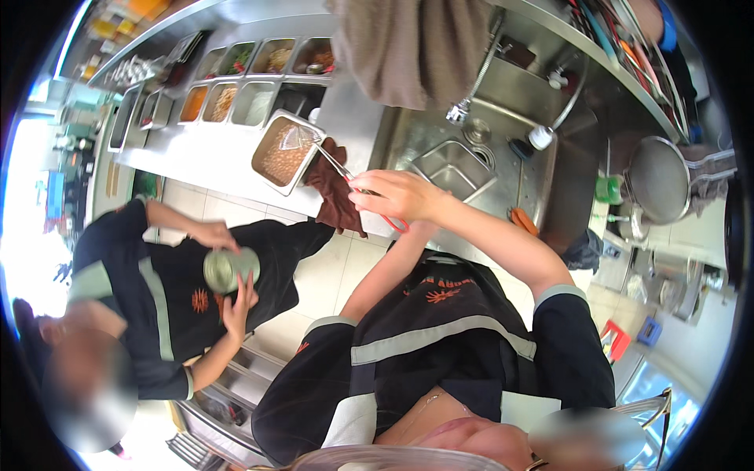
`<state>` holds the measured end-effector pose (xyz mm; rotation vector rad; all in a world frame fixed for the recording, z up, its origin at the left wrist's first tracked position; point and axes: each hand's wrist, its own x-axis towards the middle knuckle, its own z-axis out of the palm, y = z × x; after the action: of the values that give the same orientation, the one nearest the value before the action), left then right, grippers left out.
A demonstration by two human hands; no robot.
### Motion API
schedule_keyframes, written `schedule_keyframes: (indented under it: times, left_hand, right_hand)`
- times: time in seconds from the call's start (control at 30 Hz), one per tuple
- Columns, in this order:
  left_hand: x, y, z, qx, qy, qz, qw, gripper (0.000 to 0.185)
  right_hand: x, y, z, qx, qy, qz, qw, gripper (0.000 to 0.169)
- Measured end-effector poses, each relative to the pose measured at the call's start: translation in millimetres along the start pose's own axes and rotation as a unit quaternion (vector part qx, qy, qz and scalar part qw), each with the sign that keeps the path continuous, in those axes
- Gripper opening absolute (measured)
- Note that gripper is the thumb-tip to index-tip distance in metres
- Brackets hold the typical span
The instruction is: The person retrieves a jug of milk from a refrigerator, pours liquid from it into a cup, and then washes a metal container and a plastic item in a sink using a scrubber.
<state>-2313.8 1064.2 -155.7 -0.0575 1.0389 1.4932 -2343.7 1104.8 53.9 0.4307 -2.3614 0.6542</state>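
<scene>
My right hand (396, 193) grips the handle of a wire whisk (334, 160) with red on its grip and end loop. The whisk's wire head sits in a deep steel food pan (257, 168) of brown, frothy liquid (283, 154). This pan stands at the counter's front edge, beside a brown cloth (336, 188) that hangs over the edge. My left hand (425, 228) is mostly hidden beneath my right wrist and forearm, so its grip cannot be made out. Close to it, a rectangular steel pan (439, 156) rests in the sink (406, 135).
Several steel ingredient pans (250, 106) line the counter's back. A grey-brown towel (412, 53) hangs over the sink area near a spray tap (458, 112). An orange-handled tool (523, 221) lies at the sink's right. On my left, a co-worker (171, 282) handles a pale green container (232, 271).
</scene>
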Motion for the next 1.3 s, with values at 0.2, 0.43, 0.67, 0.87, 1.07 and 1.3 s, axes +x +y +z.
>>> schedule_keyframes:
  times: [0.2,0.43,0.67,0.87,1.07,1.3]
  left_hand:
    - [44,-23,-9,0.02,0.096,-0.108,0.989,0.023]
    - [126,-95,-43,0.075,0.258,-0.142,0.953,0.024]
    - [147,-133,-62,0.05,0.297,-0.181,0.936,0.033]
    - [13,14,8,0.255,0.149,0.163,0.941,0.024]
    - [-107,208,-140,0.192,0.55,0.328,0.743,0.043]
    - [-101,283,-216,0.089,0.247,0.145,0.954,0.021]
  right_hand:
    - [-113,-74,-113,-0.09,0.114,0.182,0.973,0.017]
    - [-273,-137,-203,-0.095,0.073,0.542,0.832,0.006]
    - [-329,-161,-246,-0.057,0.128,0.592,0.794,0.015]
    - [-335,-133,-258,-0.071,0.116,0.562,0.816,0.017]
    - [-304,-118,-223,-0.043,0.132,0.566,0.813,0.02]
    - [-248,-118,-139,-0.06,0.191,0.598,0.776,0.017]
